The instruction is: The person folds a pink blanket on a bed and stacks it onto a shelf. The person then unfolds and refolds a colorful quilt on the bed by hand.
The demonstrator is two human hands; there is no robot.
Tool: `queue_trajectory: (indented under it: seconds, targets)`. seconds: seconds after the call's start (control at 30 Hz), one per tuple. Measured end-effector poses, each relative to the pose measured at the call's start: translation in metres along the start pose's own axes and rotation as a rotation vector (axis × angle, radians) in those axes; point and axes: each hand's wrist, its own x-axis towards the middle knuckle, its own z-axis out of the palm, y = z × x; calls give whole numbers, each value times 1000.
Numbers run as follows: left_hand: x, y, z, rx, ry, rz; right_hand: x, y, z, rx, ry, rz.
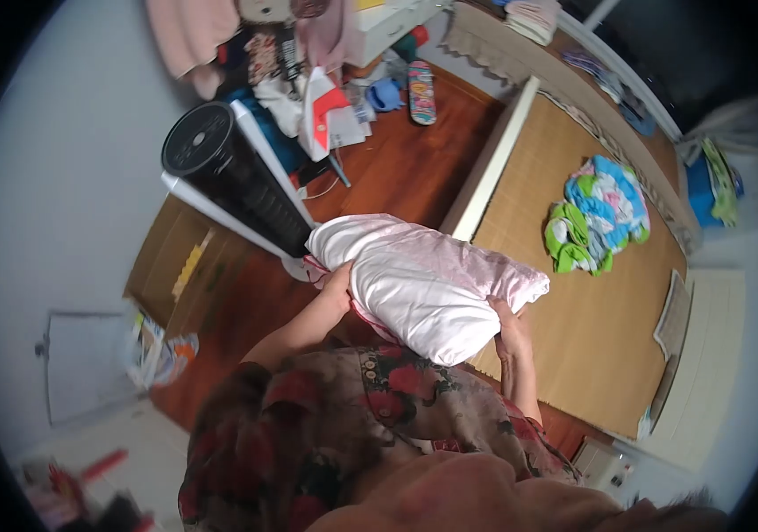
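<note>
A plump white and pale pink pillow is held in front of my body, its glossy white side creased and facing up. My left hand grips its left end, with the fingers partly hidden beneath the cloth. At the right end, my right hand is closed on the pillow's edge, thumb on top. A darker pink trim shows along the near left side. To the right, a bundle of blue, green and white patterned cloth lies crumpled on a bare tan bed board.
A black tower fan stands left of the pillow, above an open cardboard box. Clothes and papers crowd the far floor near a small skateboard. The bed's white side rail runs beyond the pillow. Folded cloths lie along the windowsill.
</note>
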Motion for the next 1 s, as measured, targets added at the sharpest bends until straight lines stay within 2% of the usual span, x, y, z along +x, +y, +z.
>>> queue_trajectory:
  seconds: [0.03, 0.17, 0.3, 0.4, 0.43, 0.53, 0.67, 0.73, 0.8, 0.87, 1.0]
  targets:
    - [15, 8, 2, 23, -59, -10, -2, 8, 7, 24, 94, -29]
    - [67, 20, 41, 199, -126, -65, -9, -10, 11, 39, 220, -53]
    - [33, 40, 97, 304, -123, -89, 6, -4, 7, 127, 342, -160]
    - [75, 49, 103, 336, -200, -108, 34, -2, 3, 146, 344, -177]
    - [109, 54, 106, 367, -165, -133, 51, -7, 7, 170, 351, -177]
    - [93, 102, 160, 370, -86, -75, 101, -29, 20, 223, 339, -158]
    - [169, 134, 186, 389, -175, -39, 161, -60, 24, 195, 295, -35]
    - [197, 150, 198, 384, -158, -82, 184, -81, 46, 171, 376, -191]
    - [185, 170, 228, 290, -241, -119, 208, -97, 54, 161, 390, -183]
    - [172, 192, 265, 322, -216, -79, 230, -118, 62, 91, 341, -184]
    - [195, 232, 319, 406, -336, -84, 274, -134, 70, 91, 314, -148]
